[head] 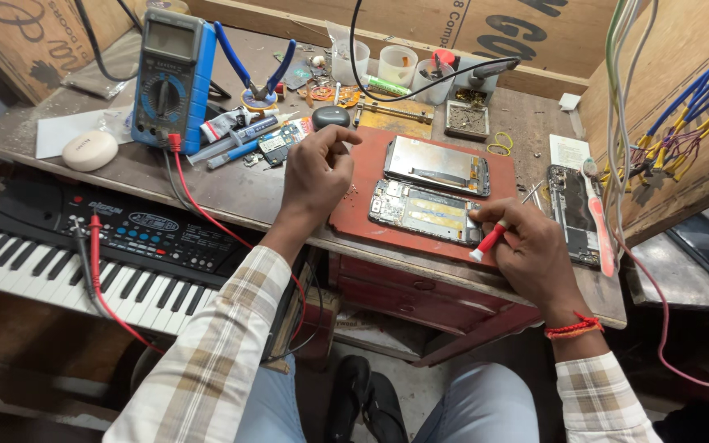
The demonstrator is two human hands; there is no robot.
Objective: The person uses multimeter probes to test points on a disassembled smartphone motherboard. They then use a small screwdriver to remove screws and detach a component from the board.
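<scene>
An opened phone body (422, 212) with exposed boards lies on a red mat (363, 215) on the workbench. Behind it lies its detached screen (438, 164). My right hand (531, 250) grips a red-and-white screwdriver (490, 239), whose tip rests at the phone body's right end. My left hand (317, 174) hovers with loosely curled fingers over the mat's left edge, just left of both phone parts, and I cannot tell whether it pinches something small.
A blue-edged multimeter (167, 78) with red leads stands at the back left. Blue-handled pliers (256, 74), pens, plastic cups (397, 64), a parts tray (467, 120) and another opened phone (574, 215) crowd the bench. A black keyboard (84, 254) sits below left. Wire bundles (683, 123) hang right.
</scene>
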